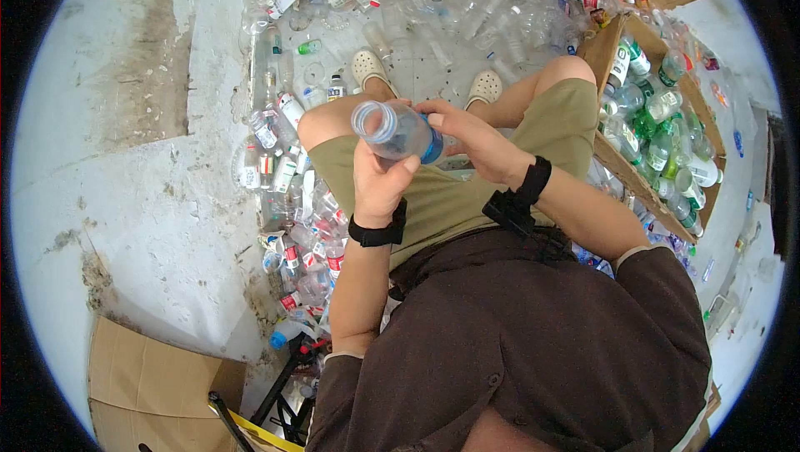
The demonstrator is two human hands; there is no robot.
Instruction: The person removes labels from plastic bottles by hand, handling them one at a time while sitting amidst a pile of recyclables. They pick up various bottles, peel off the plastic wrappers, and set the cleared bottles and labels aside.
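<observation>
Clear bottle (406, 137) was above the shorts (446, 202), held in both hands, uncapped neck (385, 127) leaning left. Left grip (379, 181) wrapped its body; right grip (479, 142) held the blue label (432, 147) end. Looked empty, so probably light; thin wall likely dented easily, slick. Best hold: mid-body, gently, or stiffer neck. Loose bottles (286, 173) lay left, box (642, 194) of greenish bottles (658, 150) right

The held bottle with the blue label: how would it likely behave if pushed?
The uncapped bottle looks empty, so probably light for its size. Its clear, thin-looking plastic may dent. Being round, it would likely roll on its side.
</observation>
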